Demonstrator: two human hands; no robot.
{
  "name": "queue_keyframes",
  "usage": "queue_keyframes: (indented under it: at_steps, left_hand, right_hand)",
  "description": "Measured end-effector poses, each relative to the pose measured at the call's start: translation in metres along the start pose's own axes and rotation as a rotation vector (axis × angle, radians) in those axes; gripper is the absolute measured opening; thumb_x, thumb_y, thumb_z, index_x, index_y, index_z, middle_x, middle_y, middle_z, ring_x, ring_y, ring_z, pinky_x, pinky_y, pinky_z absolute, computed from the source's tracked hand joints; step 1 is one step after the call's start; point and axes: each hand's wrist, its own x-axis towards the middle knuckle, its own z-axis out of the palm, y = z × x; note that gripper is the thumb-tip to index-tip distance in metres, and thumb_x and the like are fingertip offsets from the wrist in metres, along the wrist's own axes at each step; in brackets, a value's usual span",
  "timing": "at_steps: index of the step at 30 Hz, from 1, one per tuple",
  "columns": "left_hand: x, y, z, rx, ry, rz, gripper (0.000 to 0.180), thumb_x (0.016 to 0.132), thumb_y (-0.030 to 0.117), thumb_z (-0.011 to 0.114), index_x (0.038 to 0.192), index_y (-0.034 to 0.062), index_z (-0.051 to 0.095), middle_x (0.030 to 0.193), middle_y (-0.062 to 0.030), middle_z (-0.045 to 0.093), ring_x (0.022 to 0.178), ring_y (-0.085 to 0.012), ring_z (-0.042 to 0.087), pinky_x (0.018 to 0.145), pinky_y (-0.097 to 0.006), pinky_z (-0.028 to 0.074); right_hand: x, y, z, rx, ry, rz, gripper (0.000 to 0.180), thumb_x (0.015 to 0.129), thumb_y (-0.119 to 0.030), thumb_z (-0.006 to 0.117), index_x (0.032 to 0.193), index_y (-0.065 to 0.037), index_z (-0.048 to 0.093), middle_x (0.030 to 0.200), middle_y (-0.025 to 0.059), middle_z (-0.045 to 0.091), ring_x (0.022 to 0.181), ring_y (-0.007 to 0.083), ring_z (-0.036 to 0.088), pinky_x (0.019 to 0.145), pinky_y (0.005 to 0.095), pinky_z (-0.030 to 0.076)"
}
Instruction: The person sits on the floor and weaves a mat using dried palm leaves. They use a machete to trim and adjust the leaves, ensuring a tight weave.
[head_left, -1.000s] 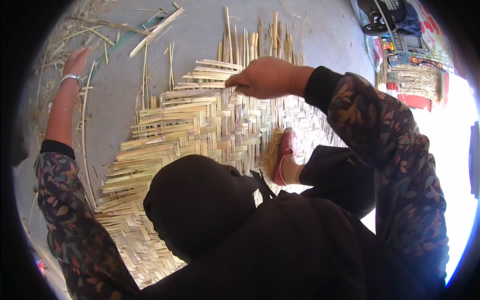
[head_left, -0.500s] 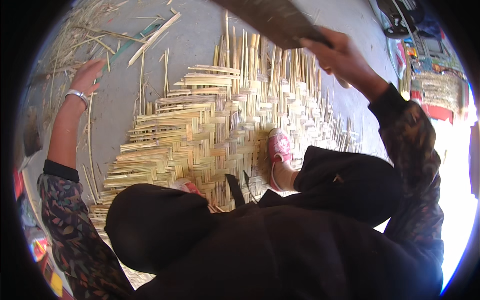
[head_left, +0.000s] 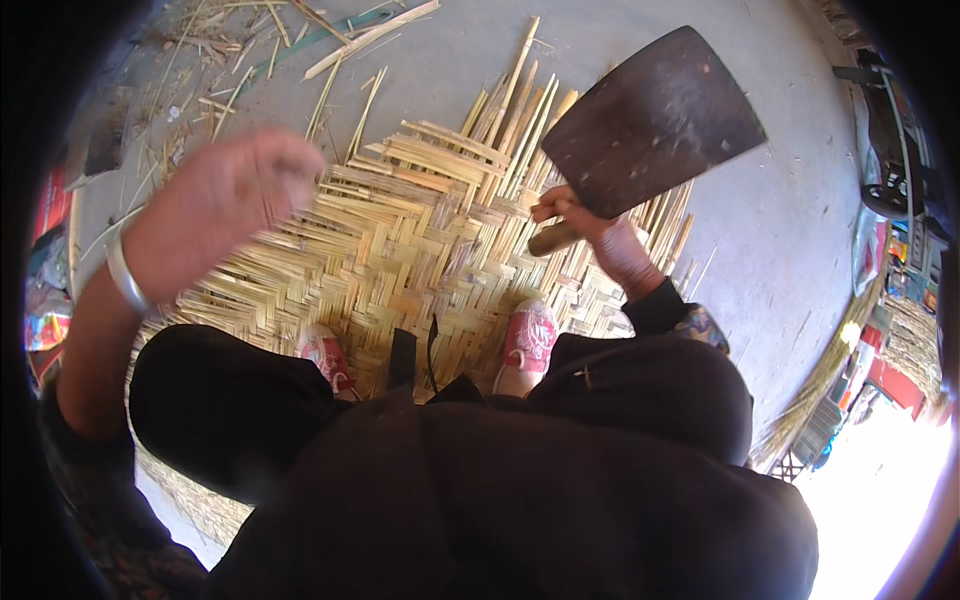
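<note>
A cleaver (head_left: pixel 655 120) with a broad dark blade and a short wooden handle is in my right hand (head_left: pixel 622 250), its fingers wrapped round the handle. The blade tilts up and away, above the far right edge of a woven mat (head_left: pixel 380 270) of split pale strips. Raised over the mat's left side, my left hand (head_left: pixel 225 205) wears a silver bangle (head_left: pixel 128 275). Motion smears its fingers, and I make out nothing in them. Loose strip ends (head_left: pixel 510 130) stick out along the mat's far edge.
My feet in red shoes (head_left: pixel 530 335) stand on the mat. A green strip (head_left: pixel 325 42) and a pale split stick (head_left: pixel 370 38) lie on the grey floor at the far left among scattered scraps (head_left: pixel 215 60). A wheeled object (head_left: pixel 885 200) stands far right.
My left hand has come back from the green strip, toward me and over the mat. My right hand has lowered the cleaver, bringing it nearer, and the blade has turned. My view has shifted.
</note>
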Motion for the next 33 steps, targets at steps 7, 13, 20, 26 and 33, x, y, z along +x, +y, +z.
queue_keyframes:
  at_steps: [7,13,20,26,33]
  left_hand:
    - [-0.001,0.013,0.097,0.126,-0.243,0.144,0.028,0.086,0.021,0.065,0.106,0.0026,0.059,0.100,-0.0160,0.060,0.094,-0.0335,0.060,0.083,-0.042,0.048]
    - [0.013,-0.020,0.107,0.659,-0.206,0.170,0.034,0.079,0.021,0.068,0.109,0.0063,0.059,0.102,-0.0103,0.061,0.096,-0.0290,0.059,0.085,-0.040,0.045]
    - [0.013,-0.046,0.093,0.711,-0.180,0.103,0.037,0.077,0.024,0.070,0.107,0.0070,0.060,0.103,-0.0087,0.061,0.098,-0.0271,0.058,0.086,-0.040,0.044]
    - [0.011,-0.040,0.094,0.695,-0.169,0.171,0.035,0.075,0.022,0.071,0.105,0.0074,0.060,0.099,-0.0079,0.060,0.097,-0.0272,0.058,0.084,-0.040,0.044]
    - [0.013,-0.042,0.102,0.766,-0.160,0.175,0.032,0.076,0.022,0.069,0.103,0.0075,0.060,0.097,-0.0082,0.060,0.094,-0.0273,0.058,0.083,-0.040,0.044]
  right_hand:
    - [0.034,-0.039,0.007,-0.232,-0.027,-0.456,0.020,0.098,-0.013,0.053,0.111,0.000,0.062,0.104,0.0105,0.066,0.097,0.0194,0.066,0.087,0.0329,0.055]
    - [0.083,0.036,0.045,-0.300,-0.157,-0.173,0.016,0.098,-0.006,0.045,0.099,-0.001,0.060,0.098,0.0066,0.061,0.088,0.0131,0.062,0.073,0.0288,0.057]
    - [0.096,0.047,0.033,-0.228,0.021,-0.072,0.017,0.090,-0.002,0.046,0.094,0.000,0.063,0.088,0.0074,0.061,0.083,0.0143,0.062,0.073,0.0325,0.059]
    - [0.073,0.008,0.017,0.124,-0.035,-0.346,0.019,0.088,0.005,0.042,0.089,0.001,0.061,0.085,0.0095,0.060,0.078,0.0142,0.062,0.066,0.0288,0.058]
    - [0.094,0.060,0.025,-0.145,-0.045,-0.080,0.017,0.083,0.002,0.045,0.089,0.001,0.061,0.085,0.0068,0.059,0.077,0.0143,0.060,0.062,0.0311,0.059]
